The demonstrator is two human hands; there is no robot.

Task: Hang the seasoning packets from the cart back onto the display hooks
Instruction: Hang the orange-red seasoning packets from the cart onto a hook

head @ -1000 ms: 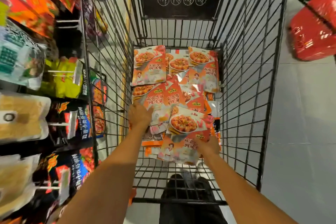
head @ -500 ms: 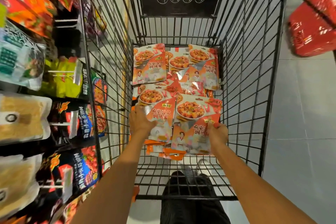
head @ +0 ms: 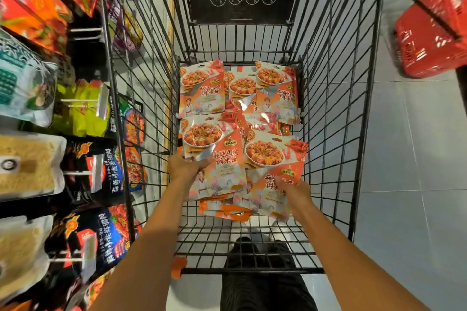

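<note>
Several orange seasoning packets printed with a tofu dish lie in the black wire cart. My left hand grips the left edge of one packet, lifted above the pile. My right hand pinches the lower right part of a second packet, tilted beside the first. More packets lie flat at the cart's far end, and a few orange ones show under the held pair. Display hooks with price tags jut from the shelf on the left.
The left shelf holds hanging bags: beige ones, black-and-red ones, a yellow-green one. A red shopping basket sits on the grey tiled floor at upper right. My dark trousers and shoes show below the cart's near end.
Both hands have lifted a packet each out of the pile and drawn them nearer. The right-hand packet moved up and right; the left hand now holds a full packet by its edge.
</note>
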